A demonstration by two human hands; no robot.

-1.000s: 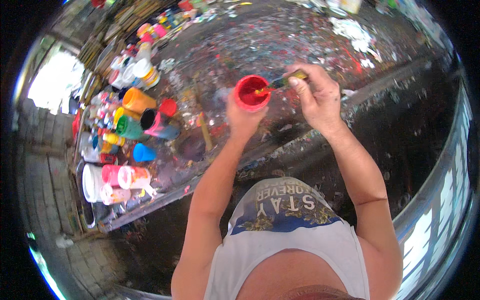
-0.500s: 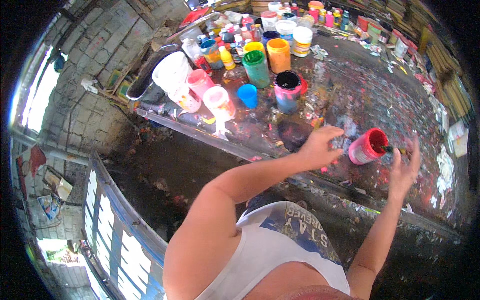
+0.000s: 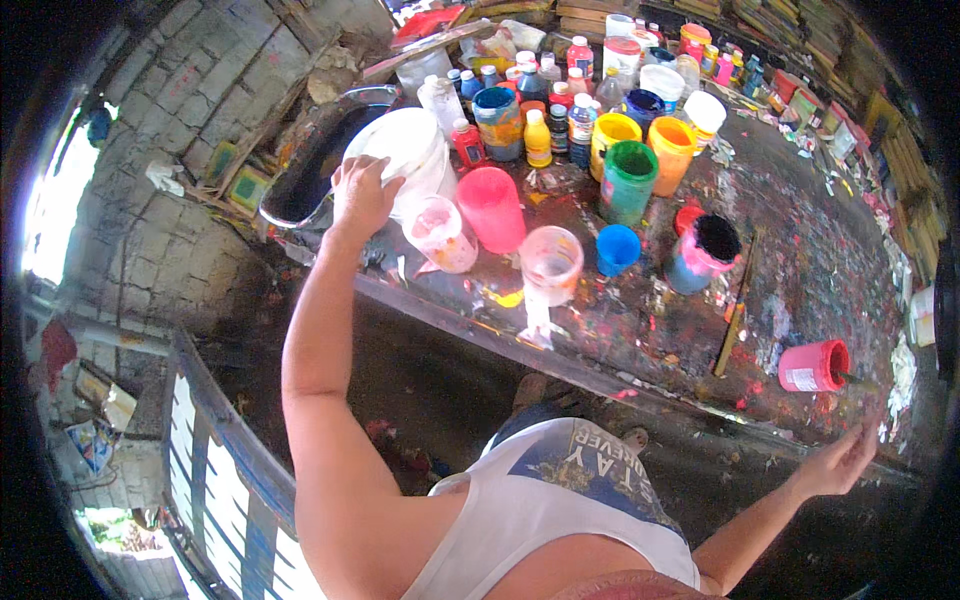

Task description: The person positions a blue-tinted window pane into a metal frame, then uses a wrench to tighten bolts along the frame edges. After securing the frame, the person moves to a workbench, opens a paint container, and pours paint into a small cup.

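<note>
My left hand (image 3: pixel 365 195) is at the left end of the table. Its fingers curl over the near rim of a white plastic bucket (image 3: pixel 405 150), with the thumb along the side. Far to the right, below the table's front edge, my right hand (image 3: pixel 845 465) holds nothing and its fingers are stretched out. Just above it on the table is a pink-red paint jar (image 3: pixel 812 367) with a thin dark handle sticking out of its mouth. Beside the bucket stand a paint-smeared translucent tub (image 3: pixel 440 235) and a pink jar (image 3: pixel 490 210).
A smeared whitish tub (image 3: pixel 550 262), a blue cup (image 3: pixel 618 248) and a jar of black paint (image 3: pixel 703 252) stand along the front. A long stick (image 3: pixel 738 305) lies right of them. Behind are green (image 3: pixel 629 182) and orange (image 3: pixel 672 155) jars and several bottles. A dark basin (image 3: pixel 315 160) sits behind the bucket.
My left hand has gone from beside the pink-red jar to the white bucket at the left. My right hand has drawn back from that jar. The view has turned left.
</note>
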